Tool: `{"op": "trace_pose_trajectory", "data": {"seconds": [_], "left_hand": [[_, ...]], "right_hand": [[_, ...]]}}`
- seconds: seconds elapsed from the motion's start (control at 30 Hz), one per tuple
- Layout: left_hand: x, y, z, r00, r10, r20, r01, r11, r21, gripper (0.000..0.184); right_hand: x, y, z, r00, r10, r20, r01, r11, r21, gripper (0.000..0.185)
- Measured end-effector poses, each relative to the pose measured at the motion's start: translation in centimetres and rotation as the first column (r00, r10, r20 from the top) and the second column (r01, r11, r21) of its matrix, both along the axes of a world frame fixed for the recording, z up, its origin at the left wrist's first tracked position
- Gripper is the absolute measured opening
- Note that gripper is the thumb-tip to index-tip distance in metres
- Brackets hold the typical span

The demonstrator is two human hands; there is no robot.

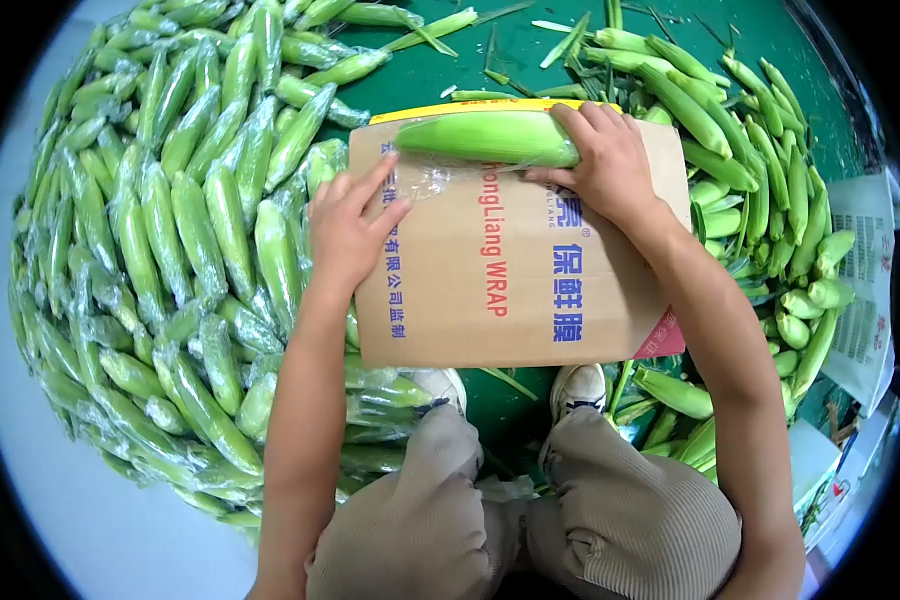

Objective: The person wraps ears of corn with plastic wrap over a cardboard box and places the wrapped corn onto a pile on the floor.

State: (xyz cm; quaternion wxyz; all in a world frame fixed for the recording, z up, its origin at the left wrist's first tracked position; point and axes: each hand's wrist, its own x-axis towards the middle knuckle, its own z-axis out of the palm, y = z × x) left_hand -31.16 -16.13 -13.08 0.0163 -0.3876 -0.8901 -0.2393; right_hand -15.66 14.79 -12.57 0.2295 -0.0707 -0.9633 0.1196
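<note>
An ear of corn (480,138) in its green husk lies across the far part of a brown cardboard cling-film box (440,270). My right hand (605,160) is closed around the corn's right end, fingers over the top and thumb on the near side. At the other end, my left hand (350,225) rests at the box's left edge with thumb and index finger spread. The index fingertip reaches the corn's left tip. Crinkled clear plastic film (435,182) shows beside the corn, between it and the left hand.
A large heap of film-wrapped corn (200,220) fills the left side. Unwrapped corn (690,110) is piled on the right. Loose husk leaves (435,35) lie on the green floor (520,45). My shoes (578,388) are just below the box, and a white printed sack (860,290) stands far right.
</note>
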Motion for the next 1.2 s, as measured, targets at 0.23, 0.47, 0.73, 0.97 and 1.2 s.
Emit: {"op": "trace_pose_trajectory", "data": {"seconds": [0.23,0.47,0.73,0.97,1.2], "left_hand": [[1.3,1.7,0.5,0.970,0.226,-0.093,-0.233,0.970,-0.068,0.012],[12.8,-2.6,-0.1,0.997,-0.069,0.018,0.053,0.878,0.476,0.034],[8.8,4.6,4.0,0.973,-0.210,-0.092,0.175,0.938,-0.300,0.062],[-1.5,12.8,5.1,0.976,-0.011,-0.217,-0.002,0.998,-0.060,0.053],[4.2,9.4,4.0,0.839,-0.430,-0.333,0.466,0.884,0.033,0.056]], "right_hand": [[2.4,-0.2,1.2,0.994,0.050,0.102,-0.049,0.999,-0.008,0.063],[9.8,-7.6,4.6,0.866,0.331,0.376,-0.265,0.940,-0.217,0.062],[6.7,-6.0,2.6,0.973,0.229,0.021,-0.227,0.971,-0.072,0.054],[-1.5,-2.9,2.5,0.982,0.177,0.058,-0.179,0.984,0.023,0.072],[-2.9,0.2,7.3,0.718,0.435,0.543,-0.028,0.798,-0.602,0.069]]}}
